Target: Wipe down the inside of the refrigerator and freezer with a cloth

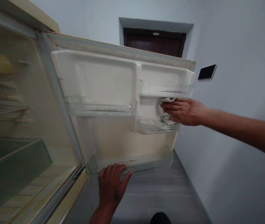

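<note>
The right arm (237, 132) stretches in from the right, forearm bare, wrist nearly straight. The right hand (183, 111) points leftward, its back showing, fingers close together, palm hidden. Lower down, the left hand (112, 183) reaches forward, fingers bent, thumb spread apart, a dark mark (116, 195) near the thumb's base.

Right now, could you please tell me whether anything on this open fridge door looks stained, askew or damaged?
A small reddish-brown mark shows at the bottom bin, standing out against the pale liner; I can't tell whether it's dirt or print. The door's top edge also looks grimy, with uneven brownish discolouration.
</note>
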A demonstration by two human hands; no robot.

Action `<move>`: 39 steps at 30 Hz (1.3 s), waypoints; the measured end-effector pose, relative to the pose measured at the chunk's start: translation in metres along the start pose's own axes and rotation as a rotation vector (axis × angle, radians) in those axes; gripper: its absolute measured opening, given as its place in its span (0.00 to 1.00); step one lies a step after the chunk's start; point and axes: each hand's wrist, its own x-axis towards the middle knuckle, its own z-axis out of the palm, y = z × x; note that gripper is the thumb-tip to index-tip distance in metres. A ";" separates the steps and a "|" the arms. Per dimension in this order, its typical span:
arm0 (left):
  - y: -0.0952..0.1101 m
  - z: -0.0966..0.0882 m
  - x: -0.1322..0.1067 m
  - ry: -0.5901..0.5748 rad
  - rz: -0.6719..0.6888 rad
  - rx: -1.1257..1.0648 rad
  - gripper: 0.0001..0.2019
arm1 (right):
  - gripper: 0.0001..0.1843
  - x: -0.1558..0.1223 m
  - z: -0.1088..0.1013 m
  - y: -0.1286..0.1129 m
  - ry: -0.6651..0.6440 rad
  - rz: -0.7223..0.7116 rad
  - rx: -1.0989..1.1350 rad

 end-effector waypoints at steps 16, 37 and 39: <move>-0.004 0.000 -0.003 0.056 0.049 0.095 0.14 | 0.15 0.049 -0.011 -0.028 -0.072 -0.100 -0.033; 0.006 0.000 0.002 0.032 0.025 0.140 0.16 | 0.20 0.109 -0.032 -0.080 -0.026 0.539 0.775; 0.005 0.000 0.002 0.028 0.026 0.136 0.16 | 0.19 0.100 -0.028 -0.080 -0.044 0.480 0.791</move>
